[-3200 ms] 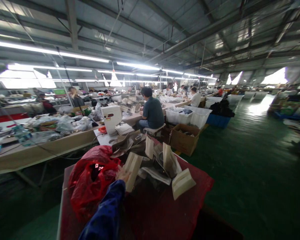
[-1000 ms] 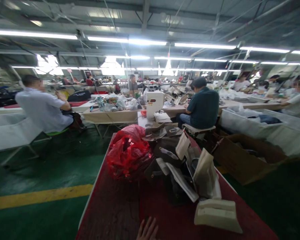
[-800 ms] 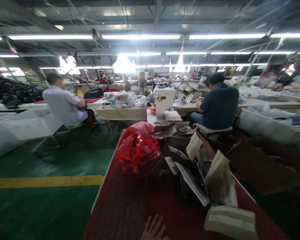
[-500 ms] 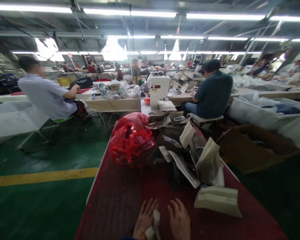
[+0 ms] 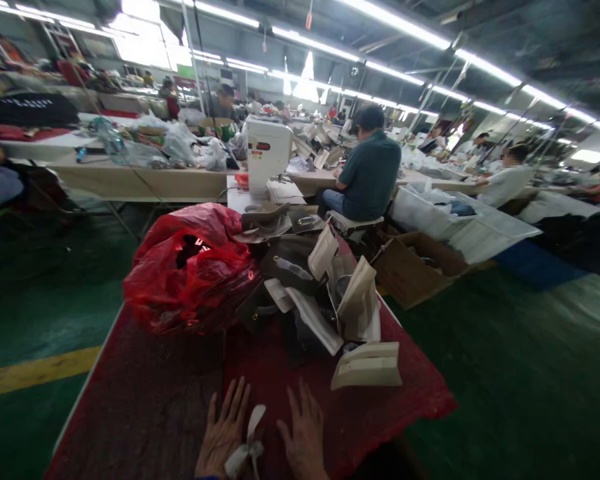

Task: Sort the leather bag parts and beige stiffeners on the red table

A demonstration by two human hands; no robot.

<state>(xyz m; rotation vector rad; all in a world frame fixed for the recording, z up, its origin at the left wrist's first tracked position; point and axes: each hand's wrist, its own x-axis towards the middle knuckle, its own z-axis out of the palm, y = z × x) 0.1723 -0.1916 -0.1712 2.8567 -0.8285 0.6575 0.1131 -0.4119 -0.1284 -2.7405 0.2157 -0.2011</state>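
Small pale strip point(image 5: 247, 443) lies near edge of red-covered table point(image 5: 145, 393), between 2 hands. Left hand point(image 5: 223, 433) and right hand point(image 5: 305, 443) laid flat, fingers spread (nothing pinched). Risk judged: strip nudged off edge by sliding palm.

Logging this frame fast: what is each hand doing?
Left hand: open, flat on the red table, beside a white strip.
Right hand: open, flat, holding nothing.

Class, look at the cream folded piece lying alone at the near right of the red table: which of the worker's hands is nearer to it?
Right. The right hand lies flat just left of and below the cream folded piece; the left hand lies farther left, beyond a small white strip.
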